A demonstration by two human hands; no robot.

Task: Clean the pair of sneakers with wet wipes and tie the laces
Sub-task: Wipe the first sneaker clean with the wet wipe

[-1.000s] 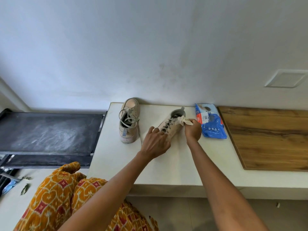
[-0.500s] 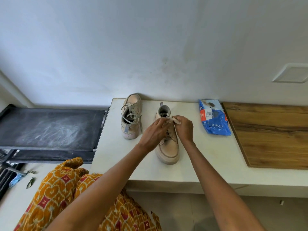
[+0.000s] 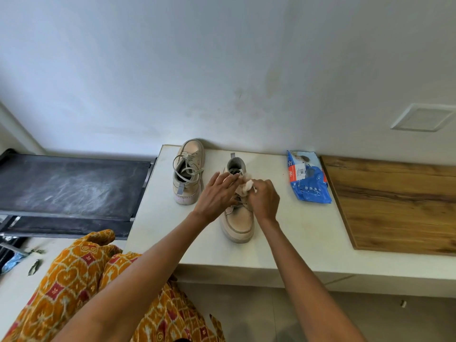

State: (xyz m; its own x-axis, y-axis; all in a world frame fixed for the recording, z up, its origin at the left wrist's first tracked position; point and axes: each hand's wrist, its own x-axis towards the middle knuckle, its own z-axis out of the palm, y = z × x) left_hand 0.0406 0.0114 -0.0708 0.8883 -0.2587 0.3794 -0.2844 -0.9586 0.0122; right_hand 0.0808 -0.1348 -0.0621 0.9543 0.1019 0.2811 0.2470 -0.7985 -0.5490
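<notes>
White worktop (image 3: 291, 233) against a pale wall; wooden board (image 3: 394, 206) lies on its right part. Black tray-like surface (image 3: 69, 186) adjoins the worktop on the left.

Near sneaker (image 3: 238, 220): beige, low-cut, upright on its sole at worktop centre, toe toward the person, heel with grey pull tab toward the wall. Toe cap shows a darker smudge; thick pale sole. Laces mostly hidden under the hands.

Second sneaker (image 3: 188, 174): same beige, standing just left of the first and nearer the wall, toe toward the wall. Laces loose, looped over the open collar. Sole edge at the heel looks pinkish and scuffed.

Blue wet-wipe pack (image 3: 308, 178): flat on the worktop, right of the near sneaker, beside the board edge.

Left hand (image 3: 217, 196): over the near sneaker's lacing, fingers extended and spread toward the tongue.

Right hand (image 3: 264, 198): grip curled, pinching a crumpled white wipe (image 3: 246, 187) against the near sneaker's upper lacing area.
</notes>
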